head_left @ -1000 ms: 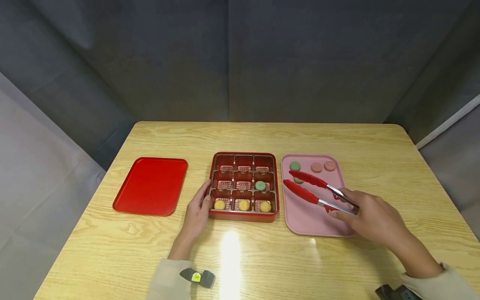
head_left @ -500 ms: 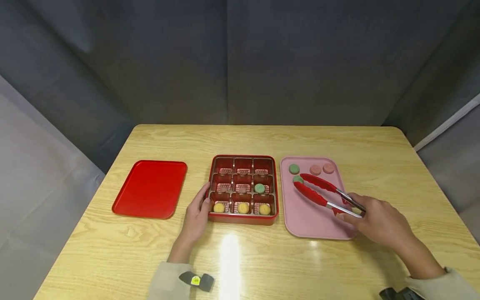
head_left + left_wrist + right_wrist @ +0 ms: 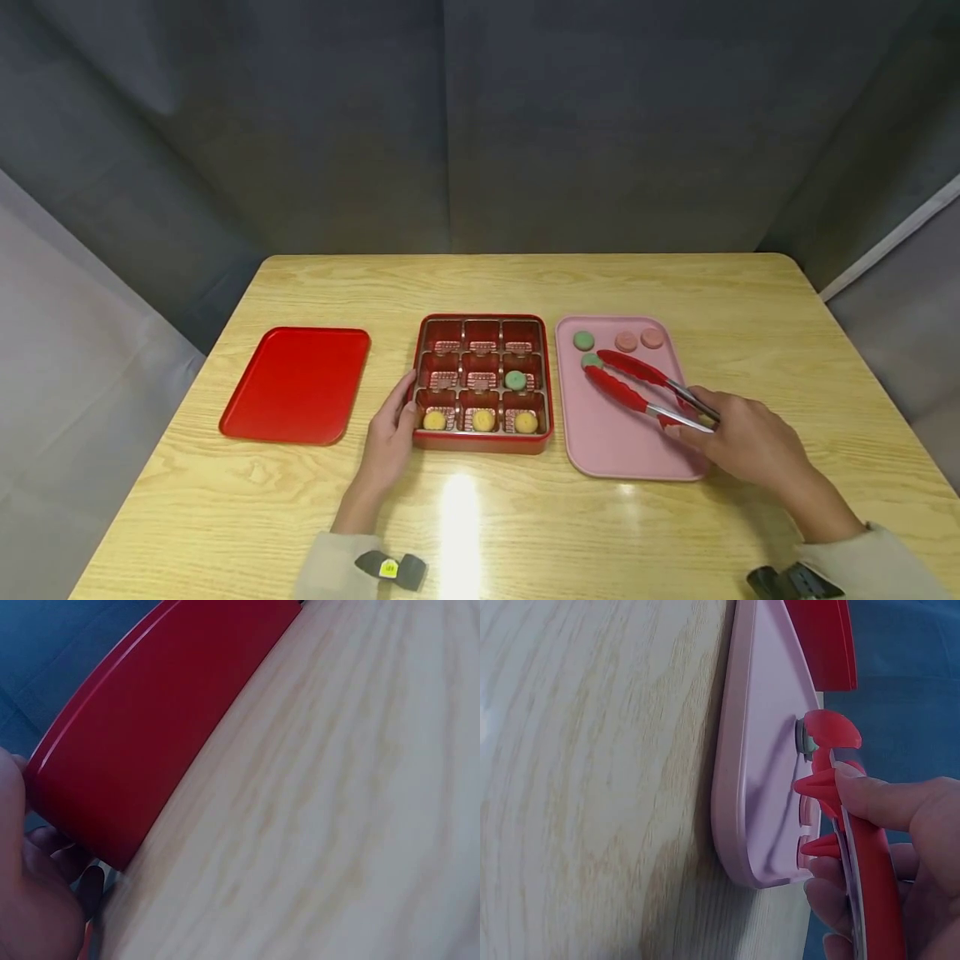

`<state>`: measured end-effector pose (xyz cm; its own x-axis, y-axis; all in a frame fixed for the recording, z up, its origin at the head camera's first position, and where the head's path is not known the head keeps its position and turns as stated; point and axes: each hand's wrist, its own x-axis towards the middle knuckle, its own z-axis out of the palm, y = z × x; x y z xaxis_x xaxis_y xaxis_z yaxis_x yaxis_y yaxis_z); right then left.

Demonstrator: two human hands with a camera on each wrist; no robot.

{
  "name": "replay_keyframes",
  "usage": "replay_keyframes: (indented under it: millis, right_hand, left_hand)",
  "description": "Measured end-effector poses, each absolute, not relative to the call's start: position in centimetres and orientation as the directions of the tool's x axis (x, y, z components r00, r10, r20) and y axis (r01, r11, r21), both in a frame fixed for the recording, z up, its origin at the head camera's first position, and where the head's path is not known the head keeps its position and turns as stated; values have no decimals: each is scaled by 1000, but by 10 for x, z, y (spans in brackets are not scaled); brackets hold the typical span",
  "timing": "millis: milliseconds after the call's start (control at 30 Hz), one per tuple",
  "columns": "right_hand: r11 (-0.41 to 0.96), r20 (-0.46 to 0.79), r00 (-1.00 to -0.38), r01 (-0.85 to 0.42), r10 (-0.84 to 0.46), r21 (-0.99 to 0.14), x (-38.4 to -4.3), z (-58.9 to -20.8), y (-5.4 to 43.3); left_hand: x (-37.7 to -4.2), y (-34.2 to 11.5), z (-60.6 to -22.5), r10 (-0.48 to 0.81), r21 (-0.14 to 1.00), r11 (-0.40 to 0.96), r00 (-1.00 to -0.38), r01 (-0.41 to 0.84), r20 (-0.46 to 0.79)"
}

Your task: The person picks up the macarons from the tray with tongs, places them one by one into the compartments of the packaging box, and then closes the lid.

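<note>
The red tongs [image 3: 633,400] are gripped in the right hand [image 3: 750,433], their arms parted over the pink tray [image 3: 615,446], which is set at 3 o'clock from the red box [image 3: 480,445]. At the tray's 10 o'clock the nearer green cookie [image 3: 590,361] is flanked by the tips — whether it is touched cannot be told — with the farther green cookie [image 3: 583,340] just beyond. The box is held at its 8 o'clock corner by the left hand [image 3: 388,437]. Inside, yellow cookies [image 3: 483,421] are laid at 8, 6 and 4 o'clock, and a third green cookie [image 3: 515,380] at 3.
</note>
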<state>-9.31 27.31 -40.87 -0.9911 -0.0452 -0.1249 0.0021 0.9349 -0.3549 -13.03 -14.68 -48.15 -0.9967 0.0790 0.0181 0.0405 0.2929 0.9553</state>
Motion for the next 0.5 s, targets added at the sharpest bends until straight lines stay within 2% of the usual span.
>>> replay_keyframes:
  millis: [233, 500]
  right_hand:
    - [933, -104, -993, -8, -49, -361, -96, -411, 272]
    - [933, -111, -993, 9, -33, -361, -98, -415, 272]
  left_hand:
    - [-121, -141, -453, 93, 947, 318, -996, 43, 15]
    - [-120, -141, -451, 89, 951, 308, -996, 34, 7]
